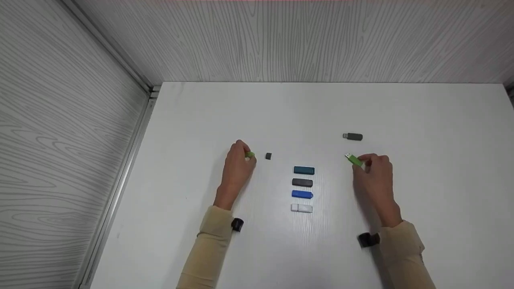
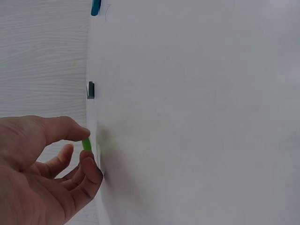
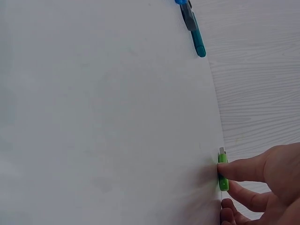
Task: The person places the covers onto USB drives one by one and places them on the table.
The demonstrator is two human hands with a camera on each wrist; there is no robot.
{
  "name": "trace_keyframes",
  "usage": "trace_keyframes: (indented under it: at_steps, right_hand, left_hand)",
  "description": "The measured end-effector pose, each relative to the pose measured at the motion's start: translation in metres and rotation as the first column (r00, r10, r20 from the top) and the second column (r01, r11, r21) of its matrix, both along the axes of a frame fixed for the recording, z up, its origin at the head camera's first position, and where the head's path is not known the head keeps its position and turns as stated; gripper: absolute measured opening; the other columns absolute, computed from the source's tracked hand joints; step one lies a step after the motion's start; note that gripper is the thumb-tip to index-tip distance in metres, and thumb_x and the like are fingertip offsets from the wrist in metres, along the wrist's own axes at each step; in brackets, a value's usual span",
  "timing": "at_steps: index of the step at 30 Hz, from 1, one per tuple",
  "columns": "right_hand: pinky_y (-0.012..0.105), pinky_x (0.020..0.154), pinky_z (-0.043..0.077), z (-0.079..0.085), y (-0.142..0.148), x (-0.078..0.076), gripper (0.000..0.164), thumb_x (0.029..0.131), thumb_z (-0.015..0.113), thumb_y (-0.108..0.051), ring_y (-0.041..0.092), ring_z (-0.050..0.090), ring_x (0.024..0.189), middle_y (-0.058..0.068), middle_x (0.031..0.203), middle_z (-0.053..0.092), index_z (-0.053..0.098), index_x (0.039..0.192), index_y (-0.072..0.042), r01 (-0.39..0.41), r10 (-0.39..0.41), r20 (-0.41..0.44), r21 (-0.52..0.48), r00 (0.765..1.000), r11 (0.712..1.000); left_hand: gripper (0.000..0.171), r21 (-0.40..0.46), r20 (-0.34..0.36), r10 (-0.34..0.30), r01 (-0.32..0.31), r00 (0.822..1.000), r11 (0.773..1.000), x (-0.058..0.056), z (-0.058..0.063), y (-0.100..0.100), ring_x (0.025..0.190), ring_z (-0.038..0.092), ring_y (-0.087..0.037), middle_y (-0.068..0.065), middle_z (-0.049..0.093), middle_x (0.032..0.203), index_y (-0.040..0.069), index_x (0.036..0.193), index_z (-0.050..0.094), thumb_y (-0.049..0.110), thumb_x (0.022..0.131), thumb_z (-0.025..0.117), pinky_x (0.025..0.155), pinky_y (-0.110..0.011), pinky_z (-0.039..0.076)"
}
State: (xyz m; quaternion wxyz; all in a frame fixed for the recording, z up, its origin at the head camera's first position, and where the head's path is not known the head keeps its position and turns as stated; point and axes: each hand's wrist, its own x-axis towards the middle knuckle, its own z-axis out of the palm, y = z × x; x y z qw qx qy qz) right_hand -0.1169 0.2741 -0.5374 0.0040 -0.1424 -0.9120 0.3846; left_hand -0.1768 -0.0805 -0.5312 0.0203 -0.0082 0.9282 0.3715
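My left hand (image 1: 237, 166) pinches a small green cap (image 2: 86, 144) between thumb and fingers, low over the white table. Just to its right lies a small dark cap (image 1: 268, 156). My right hand (image 1: 375, 174) pinches a green USB stick (image 1: 354, 159), its bare metal plug pointing up and left. Beyond that hand lies a dark grey USB stick (image 1: 353, 137) with its plug uncovered, pointing left. In the right wrist view the green stick's plug end shows past the thumb.
Between the hands, a column of USB sticks lies on the table (image 1: 180, 120): teal (image 1: 304, 170), dark grey (image 1: 302, 183), blue (image 1: 302, 194) and white (image 1: 302, 208). Wood-patterned panels (image 1: 261, 40) stand at the back and left.
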Motion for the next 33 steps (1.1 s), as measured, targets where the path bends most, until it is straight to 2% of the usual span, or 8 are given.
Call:
trace_keyframes:
  at_steps: [4, 9, 13, 19, 27, 33]
  right_hand:
    - [0.04, 0.084, 0.034, 0.0, 0.001, 0.0, 0.037, 0.101, 0.061, -0.016, 0.033, 0.044, 0.104, 0.023, 0.115, 0.052, 0.065, 0.129, 0.008, -0.001, 0.001, -0.001, 0.0, 1.0, 1.0]
    - [0.039, 0.083, 0.033, -0.001, 0.001, 0.001, 0.036, 0.1, 0.061, -0.015, 0.032, 0.043, 0.102, 0.022, 0.111, 0.052, 0.066, 0.128, 0.008, 0.006, -0.006, -0.016, 0.001, 1.0, 1.0]
    - [0.038, 0.082, 0.032, -0.001, 0.002, 0.001, 0.037, 0.1, 0.061, -0.015, 0.032, 0.043, 0.1, 0.022, 0.11, 0.052, 0.066, 0.128, 0.009, 0.003, -0.003, -0.025, 0.003, 1.0, 1.0]
    - [0.037, 0.083, 0.033, -0.001, 0.001, 0.001, 0.037, 0.101, 0.06, -0.015, 0.032, 0.043, 0.102, 0.022, 0.111, 0.051, 0.066, 0.128, 0.009, 0.004, -0.004, -0.016, -0.005, 1.0, 1.0]
    - [0.038, 0.083, 0.033, -0.001, 0.002, 0.002, 0.036, 0.101, 0.06, -0.017, 0.032, 0.044, 0.103, 0.022, 0.113, 0.052, 0.066, 0.128, 0.007, 0.004, -0.004, -0.008, -0.013, 1.0, 1.0]
    - [0.038, 0.082, 0.033, -0.001, 0.001, 0.001, 0.037, 0.101, 0.059, -0.016, 0.032, 0.043, 0.102, 0.021, 0.112, 0.051, 0.066, 0.128, 0.007, 0.004, -0.004, -0.004, -0.02, 1.0, 1.0]
  left_hand:
    - [0.015, 0.033, -0.022, -0.016, 0.017, 1.0, 0.999, 0.001, 0.003, 0.0, 0.105, 0.061, -0.024, -0.013, 0.063, 0.112, 0.004, 0.111, 0.059, 0.008, 0.1, 0.067, 0.095, -0.04, 0.054]
    - [0.013, 0.077, -0.076, -0.067, 0.073, 0.995, 0.994, 0.002, 0.007, 0.003, 0.096, 0.061, -0.02, -0.011, 0.063, 0.109, 0.005, 0.109, 0.063, 0.008, 0.098, 0.07, 0.086, -0.033, 0.054]
    - [0.01, 0.11, -0.138, -0.112, 0.128, 0.984, 0.986, 0.003, 0.009, 0.007, 0.091, 0.063, -0.018, -0.012, 0.063, 0.105, 0.005, 0.106, 0.066, 0.006, 0.097, 0.07, 0.082, -0.028, 0.054]
    - [0.01, 0.172, -0.21, -0.147, 0.184, 0.967, 0.968, 0.005, 0.008, 0.012, 0.089, 0.068, -0.018, -0.014, 0.065, 0.103, 0.004, 0.104, 0.066, 0.005, 0.096, 0.072, 0.08, -0.028, 0.06]
    - [0.011, 0.247, -0.206, -0.141, 0.191, 0.968, 0.95, 0.009, 0.007, 0.014, 0.091, 0.069, -0.017, -0.011, 0.067, 0.105, 0.005, 0.105, 0.07, 0.006, 0.094, 0.075, 0.08, -0.023, 0.06]
    - [0.014, 0.289, -0.184, -0.143, 0.192, 0.973, 0.938, 0.013, 0.005, 0.016, 0.095, 0.072, -0.016, -0.008, 0.07, 0.109, 0.006, 0.108, 0.072, 0.007, 0.094, 0.075, 0.083, -0.025, 0.062]
